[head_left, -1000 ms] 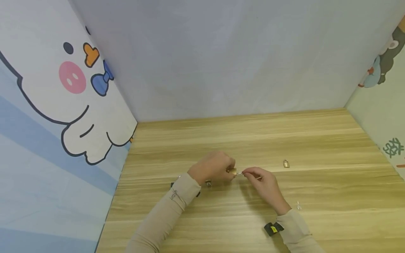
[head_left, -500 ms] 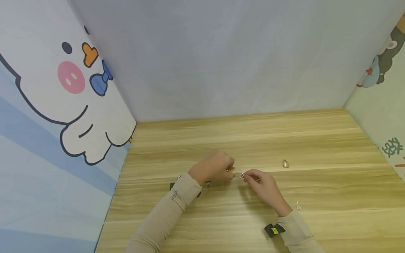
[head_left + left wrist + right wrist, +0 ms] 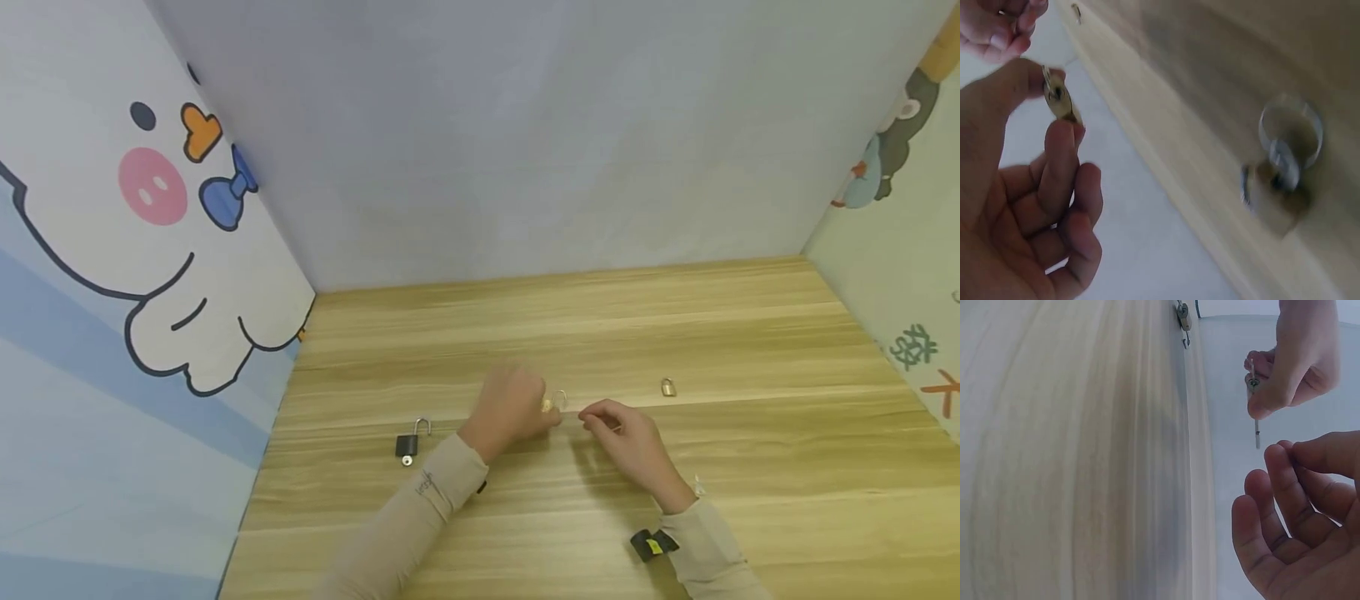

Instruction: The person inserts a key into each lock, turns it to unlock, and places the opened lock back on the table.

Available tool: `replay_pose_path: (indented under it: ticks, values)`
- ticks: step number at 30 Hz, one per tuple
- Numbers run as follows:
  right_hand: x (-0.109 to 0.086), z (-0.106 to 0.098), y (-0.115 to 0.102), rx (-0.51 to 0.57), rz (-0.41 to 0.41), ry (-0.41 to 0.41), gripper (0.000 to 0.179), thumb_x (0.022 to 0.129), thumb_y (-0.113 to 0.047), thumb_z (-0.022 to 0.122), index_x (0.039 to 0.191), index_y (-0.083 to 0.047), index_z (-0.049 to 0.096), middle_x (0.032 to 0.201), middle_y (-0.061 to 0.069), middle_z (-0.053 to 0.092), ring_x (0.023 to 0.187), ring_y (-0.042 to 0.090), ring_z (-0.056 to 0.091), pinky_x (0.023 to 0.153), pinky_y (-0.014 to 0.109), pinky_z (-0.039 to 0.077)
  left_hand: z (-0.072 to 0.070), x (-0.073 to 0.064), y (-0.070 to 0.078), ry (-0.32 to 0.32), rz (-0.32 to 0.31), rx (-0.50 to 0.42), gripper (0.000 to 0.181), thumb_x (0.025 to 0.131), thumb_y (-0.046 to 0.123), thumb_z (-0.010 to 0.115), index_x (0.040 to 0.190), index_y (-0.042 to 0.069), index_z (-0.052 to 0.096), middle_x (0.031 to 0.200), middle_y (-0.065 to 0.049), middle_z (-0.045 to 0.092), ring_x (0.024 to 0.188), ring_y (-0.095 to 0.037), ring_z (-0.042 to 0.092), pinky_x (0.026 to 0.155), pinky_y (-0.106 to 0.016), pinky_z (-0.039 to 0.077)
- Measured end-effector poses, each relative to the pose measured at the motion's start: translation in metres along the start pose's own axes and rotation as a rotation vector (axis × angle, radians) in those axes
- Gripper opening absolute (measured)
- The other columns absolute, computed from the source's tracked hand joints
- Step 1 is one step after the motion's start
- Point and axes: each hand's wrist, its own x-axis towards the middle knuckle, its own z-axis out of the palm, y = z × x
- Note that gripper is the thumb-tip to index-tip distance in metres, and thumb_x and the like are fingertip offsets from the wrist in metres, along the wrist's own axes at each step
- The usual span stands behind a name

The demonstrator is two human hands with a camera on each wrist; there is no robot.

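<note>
My left hand (image 3: 510, 410) holds a small brass padlock (image 3: 547, 405) between thumb and curled index finger, its thin shackle (image 3: 560, 397) swung out. In the left wrist view, the padlock (image 3: 1060, 103) shows its keyhole end, with a bit of silver metal beside the thumb. My right hand (image 3: 622, 437) hovers just right of it, apart from the shackle. Its thumb and index fingertips (image 3: 1279, 453) meet and the other fingers curl loosely; I see nothing between them. A blurred padlock with a key and ring (image 3: 1282, 187) lies on the table below the left hand.
A black padlock (image 3: 407, 446) with raised shackle and a key lies left on the wooden table (image 3: 562, 325). Another small brass padlock (image 3: 668, 387) lies to the right, and small silvery keys (image 3: 699, 485) lie near the right sleeve. Walls bound the back and both sides.
The right fingers have let go of the shackle. The left hand has turned the padlock so the shackle points up and away; the left forearm has shifted right, uncovering the black padlock.
</note>
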Motion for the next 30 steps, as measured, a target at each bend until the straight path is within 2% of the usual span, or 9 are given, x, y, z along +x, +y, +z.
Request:
replay_pose_path:
  ticks: [3,6,10,15,18,21,25,30]
  values:
    - [-0.001,-0.001,0.0,0.004,-0.004,0.001,0.014,0.1,-0.008,0.06,0.106,-0.004,0.071,0.097,0.007,0.073,0.087,0.022,0.068,0.077,0.041,0.053,0.008,-0.003,0.005,0.064,-0.067,0.003,0.054,0.084,0.044,0.07,0.05,0.02,0.035,0.046,0.01,0.023,0.043,-0.005,0.02,0.04,-0.021,0.022]
    - [-0.002,-0.002,-0.001,0.01,-0.003,0.003,0.013,0.099,-0.007,0.06,0.105,-0.003,0.071,0.097,0.008,0.073,0.086,0.025,0.068,0.076,0.04,0.053,0.015,-0.007,0.009,0.071,-0.126,0.0,0.056,0.085,0.046,0.07,0.05,0.021,0.034,0.045,0.01,0.022,0.042,-0.005,0.02,0.038,-0.022,0.022]
    - [-0.004,-0.004,-0.001,0.012,0.012,0.0,0.014,0.099,-0.007,0.06,0.105,-0.003,0.071,0.097,0.009,0.073,0.086,0.025,0.068,0.075,0.038,0.053,0.023,-0.011,0.013,0.027,-0.177,-0.004,0.056,0.087,0.044,0.07,0.051,0.02,0.033,0.045,0.009,0.022,0.042,-0.006,0.022,0.038,-0.023,0.023]
    - [-0.007,-0.008,-0.002,0.003,0.022,0.008,0.014,0.1,-0.01,0.06,0.106,-0.005,0.072,0.099,0.007,0.073,0.087,0.021,0.067,0.074,0.036,0.052,0.029,-0.012,0.019,-0.048,-0.223,-0.046,0.051,0.087,0.034,0.067,0.051,0.019,0.034,0.044,0.008,0.023,0.041,-0.007,0.023,0.036,-0.024,0.023]
    - [-0.009,-0.011,-0.002,0.004,0.019,0.012,0.014,0.1,-0.01,0.06,0.106,-0.004,0.072,0.099,0.009,0.073,0.088,0.023,0.068,0.074,0.037,0.053,0.029,-0.012,0.022,-0.086,-0.227,-0.058,0.051,0.088,0.032,0.066,0.051,0.019,0.034,0.044,0.008,0.023,0.039,-0.007,0.023,0.036,-0.024,0.023]
    - [-0.011,-0.013,-0.001,0.001,0.028,0.006,0.014,0.1,-0.01,0.06,0.106,-0.004,0.071,0.1,0.009,0.073,0.089,0.024,0.068,0.076,0.039,0.053,0.028,-0.012,0.025,-0.092,-0.219,-0.053,0.053,0.091,0.036,0.066,0.052,0.019,0.035,0.044,0.008,0.024,0.04,-0.007,0.023,0.035,-0.023,0.023]
    - [-0.016,-0.019,0.0,-0.038,0.023,0.011,0.015,0.1,-0.012,0.061,0.108,-0.005,0.072,0.101,0.007,0.073,0.09,0.021,0.068,0.079,0.04,0.053,0.03,-0.011,0.024,-0.07,-0.204,-0.044,0.054,0.092,0.041,0.066,0.054,0.019,0.035,0.046,0.008,0.023,0.041,-0.007,0.022,0.037,-0.022,0.022]
    - [-0.026,-0.034,0.004,-0.141,-0.052,0.041,0.012,0.098,-0.01,0.064,0.106,-0.005,0.072,0.098,0.002,0.072,0.086,0.017,0.066,0.075,0.037,0.054,0.029,-0.014,0.019,-0.008,-0.17,0.018,0.065,0.09,0.055,0.066,0.05,0.019,0.03,0.044,0.008,0.015,0.041,-0.006,0.012,0.037,-0.021,0.013]
